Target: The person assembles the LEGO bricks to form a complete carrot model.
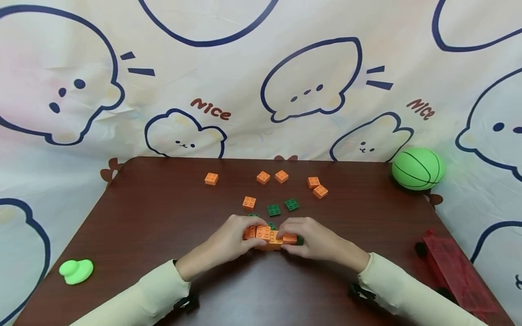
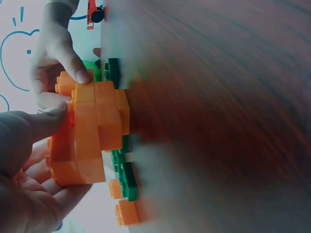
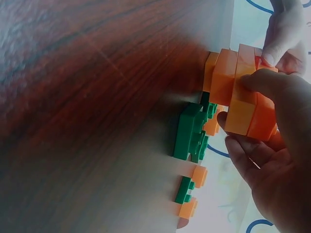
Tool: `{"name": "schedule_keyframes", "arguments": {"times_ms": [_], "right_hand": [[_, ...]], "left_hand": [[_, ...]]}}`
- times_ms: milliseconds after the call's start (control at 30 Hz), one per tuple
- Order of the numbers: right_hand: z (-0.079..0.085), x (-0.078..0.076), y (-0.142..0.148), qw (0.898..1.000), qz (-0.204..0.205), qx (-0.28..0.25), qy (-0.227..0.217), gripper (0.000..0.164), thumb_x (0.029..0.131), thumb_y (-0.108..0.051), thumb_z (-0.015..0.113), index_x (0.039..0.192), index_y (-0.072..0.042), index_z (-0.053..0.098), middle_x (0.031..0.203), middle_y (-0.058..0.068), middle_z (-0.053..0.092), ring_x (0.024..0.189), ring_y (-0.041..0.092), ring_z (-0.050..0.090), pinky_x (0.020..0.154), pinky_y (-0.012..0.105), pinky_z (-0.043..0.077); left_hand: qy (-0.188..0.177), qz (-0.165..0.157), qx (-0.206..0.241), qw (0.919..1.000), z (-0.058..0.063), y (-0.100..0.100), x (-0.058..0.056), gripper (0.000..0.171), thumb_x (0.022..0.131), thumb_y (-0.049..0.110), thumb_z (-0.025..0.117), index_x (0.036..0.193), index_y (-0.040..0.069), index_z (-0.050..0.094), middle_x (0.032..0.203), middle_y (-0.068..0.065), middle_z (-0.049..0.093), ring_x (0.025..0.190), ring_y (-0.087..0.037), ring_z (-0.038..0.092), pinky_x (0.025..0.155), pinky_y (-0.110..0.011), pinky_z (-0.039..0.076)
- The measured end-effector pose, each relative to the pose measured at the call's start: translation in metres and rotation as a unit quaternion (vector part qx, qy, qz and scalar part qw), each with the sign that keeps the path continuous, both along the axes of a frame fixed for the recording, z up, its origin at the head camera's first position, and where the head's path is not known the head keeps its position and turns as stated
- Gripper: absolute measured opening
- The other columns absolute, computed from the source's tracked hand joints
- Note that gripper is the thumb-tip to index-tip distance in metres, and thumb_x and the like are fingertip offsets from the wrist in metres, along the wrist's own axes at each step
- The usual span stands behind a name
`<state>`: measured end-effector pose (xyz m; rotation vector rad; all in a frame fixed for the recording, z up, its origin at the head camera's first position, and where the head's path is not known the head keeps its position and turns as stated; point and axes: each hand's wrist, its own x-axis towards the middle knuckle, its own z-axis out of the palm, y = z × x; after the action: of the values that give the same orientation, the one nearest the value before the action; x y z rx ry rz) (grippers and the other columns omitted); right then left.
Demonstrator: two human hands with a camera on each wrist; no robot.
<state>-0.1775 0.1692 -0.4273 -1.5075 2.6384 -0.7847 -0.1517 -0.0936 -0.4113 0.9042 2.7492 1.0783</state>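
Both hands are at a stack of orange toy building bricks (image 1: 275,239) near the middle of the table. My left hand (image 1: 232,236) grips its left end, thumb on the near side and fingers behind. The right end is pinched by my right hand (image 1: 316,237) in the same way. Seen from the left wrist, the stack (image 2: 90,150) has several layers and widens toward the top. In the right wrist view a large green brick (image 3: 187,131) stands beside the stack's base. The fingers partly hide the top bricks.
Smaller green bricks (image 1: 274,210) and several loose orange bricks (image 1: 249,202) lie beyond the hands. A green ball (image 1: 418,169) sits at the back right corner, a translucent red toy vehicle (image 1: 458,271) at the right edge, and a lime-green toy (image 1: 76,271) at the left.
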Motion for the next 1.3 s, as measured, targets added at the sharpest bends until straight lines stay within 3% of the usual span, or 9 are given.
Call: {"name": "schedule_keyframes", "arguments": {"times_ms": [167, 433, 700, 1000, 1300], "right_hand": [[0.000, 0.001, -0.002, 1.000, -0.001, -0.004, -0.010, 0.022, 0.090, -0.019, 0.081, 0.109, -0.020, 0.071, 0.111, -0.008, 0.071, 0.097, 0.002, 0.065, 0.085, 0.024, 0.059], [0.005, 0.001, -0.001, 1.000, -0.007, 0.006, -0.013, 0.022, 0.090, -0.019, 0.081, 0.111, -0.020, 0.071, 0.112, -0.007, 0.072, 0.097, 0.004, 0.065, 0.086, 0.026, 0.059], [0.006, 0.000, -0.002, 1.000, -0.006, 0.014, -0.011, 0.021, 0.091, -0.021, 0.080, 0.110, -0.021, 0.071, 0.112, -0.007, 0.072, 0.098, 0.003, 0.065, 0.087, 0.026, 0.059], [0.006, 0.001, -0.003, 1.000, -0.004, 0.015, -0.016, 0.021, 0.091, -0.020, 0.080, 0.110, -0.021, 0.071, 0.111, -0.008, 0.071, 0.096, 0.002, 0.063, 0.086, 0.025, 0.058], [0.007, -0.001, -0.004, 1.000, 0.010, 0.007, -0.014, 0.020, 0.090, -0.019, 0.080, 0.108, -0.020, 0.071, 0.108, -0.008, 0.071, 0.095, 0.002, 0.064, 0.083, 0.023, 0.057]], "left_hand": [[0.028, 0.001, 0.005, 0.9996, 0.001, -0.002, 0.003, 0.031, 0.090, 0.023, 0.081, 0.117, 0.010, 0.075, 0.107, 0.000, 0.072, 0.091, -0.009, 0.065, 0.077, -0.023, 0.054], [0.056, 0.000, -0.016, 0.9983, 0.001, 0.000, 0.004, 0.031, 0.092, 0.025, 0.080, 0.118, 0.009, 0.073, 0.094, 0.003, 0.062, 0.075, -0.006, 0.050, 0.066, -0.019, 0.044], [0.058, 0.004, -0.017, 0.9982, 0.001, -0.001, 0.002, 0.031, 0.088, 0.024, 0.083, 0.114, 0.010, 0.074, 0.099, 0.001, 0.069, 0.076, -0.005, 0.054, 0.067, -0.019, 0.047], [0.079, 0.026, -0.057, 0.9949, 0.000, 0.001, 0.005, 0.033, 0.085, 0.031, 0.086, 0.112, 0.013, 0.076, 0.094, 0.006, 0.068, 0.075, -0.005, 0.055, 0.068, -0.022, 0.048], [0.008, -0.014, -0.031, 0.9994, 0.006, -0.008, -0.005, 0.028, 0.089, 0.033, 0.082, 0.112, 0.018, 0.078, 0.101, 0.005, 0.078, 0.074, 0.000, 0.060, 0.066, -0.019, 0.051]]}}
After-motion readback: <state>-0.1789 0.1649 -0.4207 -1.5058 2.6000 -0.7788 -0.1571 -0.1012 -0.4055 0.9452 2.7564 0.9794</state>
